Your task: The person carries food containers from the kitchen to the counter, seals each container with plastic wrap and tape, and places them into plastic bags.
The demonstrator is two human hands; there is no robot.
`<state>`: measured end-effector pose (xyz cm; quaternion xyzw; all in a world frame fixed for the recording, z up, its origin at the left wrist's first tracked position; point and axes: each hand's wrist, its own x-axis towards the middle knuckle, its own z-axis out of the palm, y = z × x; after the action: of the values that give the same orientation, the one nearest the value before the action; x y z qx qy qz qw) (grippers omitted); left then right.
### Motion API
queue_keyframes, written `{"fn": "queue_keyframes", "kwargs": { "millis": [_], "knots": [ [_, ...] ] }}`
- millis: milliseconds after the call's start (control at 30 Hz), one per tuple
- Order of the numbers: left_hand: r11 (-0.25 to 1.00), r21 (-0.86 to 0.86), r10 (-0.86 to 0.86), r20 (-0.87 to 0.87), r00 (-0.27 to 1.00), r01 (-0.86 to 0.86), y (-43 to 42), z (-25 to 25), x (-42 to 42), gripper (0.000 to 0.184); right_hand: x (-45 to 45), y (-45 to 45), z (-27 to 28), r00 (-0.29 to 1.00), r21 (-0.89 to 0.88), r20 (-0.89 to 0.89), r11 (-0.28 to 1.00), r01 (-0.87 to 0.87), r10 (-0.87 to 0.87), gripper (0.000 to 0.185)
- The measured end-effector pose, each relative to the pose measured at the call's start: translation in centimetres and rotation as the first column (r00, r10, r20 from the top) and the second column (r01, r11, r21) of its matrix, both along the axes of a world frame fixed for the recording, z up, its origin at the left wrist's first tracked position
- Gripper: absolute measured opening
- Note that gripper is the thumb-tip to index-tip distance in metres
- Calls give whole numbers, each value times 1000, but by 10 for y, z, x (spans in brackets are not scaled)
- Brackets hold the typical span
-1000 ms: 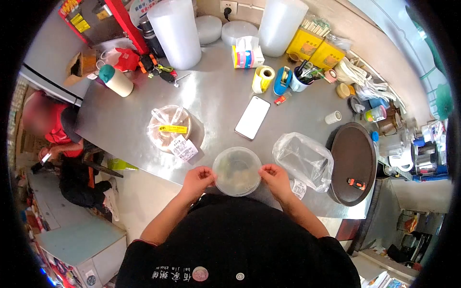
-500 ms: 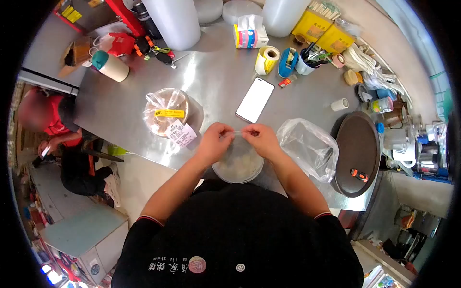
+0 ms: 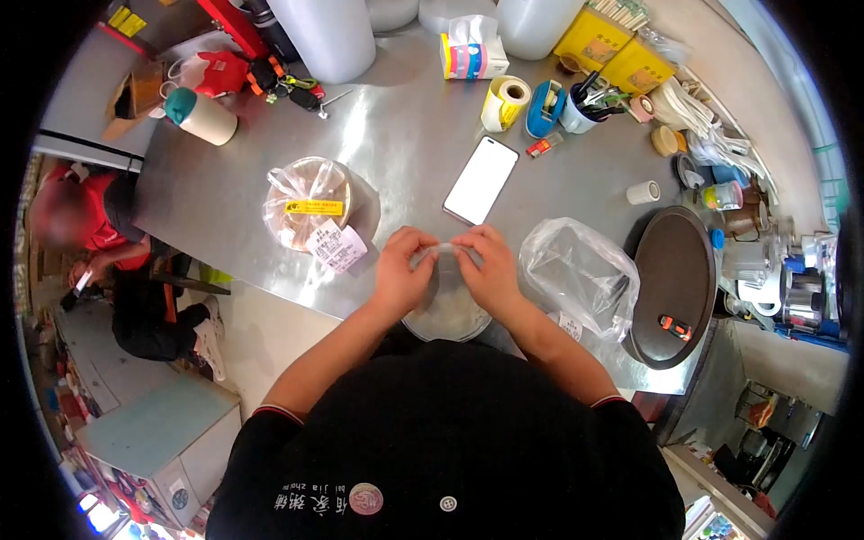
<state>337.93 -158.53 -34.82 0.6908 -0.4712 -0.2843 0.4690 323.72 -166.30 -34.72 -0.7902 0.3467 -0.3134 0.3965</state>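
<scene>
A round, see-through plastic tub [image 3: 448,315] with pale contents stands at the table's near edge, close against my body. My left hand [image 3: 404,272] pinches its far rim from the left, the fingers closed on it. From the right, my right hand [image 3: 489,270] pinches the same rim, its fingertips close to those of the left. Beyond them lies a phone [image 3: 481,180] with a white screen. Right of my hands rests a crumpled clear plastic bag [image 3: 576,274]. On the left stands a bagged round tub [image 3: 315,193] with a yellow sticker and a printed receipt [image 3: 337,246].
A dark oval tray [image 3: 661,279] holding an orange-black cutter [image 3: 675,328] lies at the right edge. Tissues [image 3: 472,58], a label roll [image 3: 506,102] and a tape dispenser [image 3: 544,112] stand at the back. A flask [image 3: 202,117] stands back left; a seated person [image 3: 108,225] is beyond.
Both hands stay on the tub's far rim, slightly shifted, with more of the backs of the fingers showing. A printed slip now shows beside my right forearm. The view has moved a little.
</scene>
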Motion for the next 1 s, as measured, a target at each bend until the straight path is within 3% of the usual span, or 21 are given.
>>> {"fn": "queue_keyframes", "kwargs": {
  "millis": [300, 367, 567, 933, 1000],
  "knots": [
    [996, -94, 6, 43, 999, -2, 1, 0, -2, 23, 2, 1, -5, 1000, -43, 20, 999, -18, 19, 13],
    [997, -41, -64, 173, 983, 72, 2, 5, -2, 35, 3, -1, -4, 999, -44, 21, 999, -27, 28, 13],
    [992, 12, -129, 222, 967, 129, 1, 0, 1, 47, 7, 1, -5, 999, -39, 47, 999, -3, 5, 15],
    [990, -16, -126, 322, 938, 138, 2, -2, -1, 42, 5, 2, -9, 999, -64, -22, 997, 31, -32, 13],
    [991, -18, -120, 334, 935, 134, 2, -4, -1, 37, 3, 2, -4, 999, 85, -18, 996, 33, -31, 13]
  ]
}}
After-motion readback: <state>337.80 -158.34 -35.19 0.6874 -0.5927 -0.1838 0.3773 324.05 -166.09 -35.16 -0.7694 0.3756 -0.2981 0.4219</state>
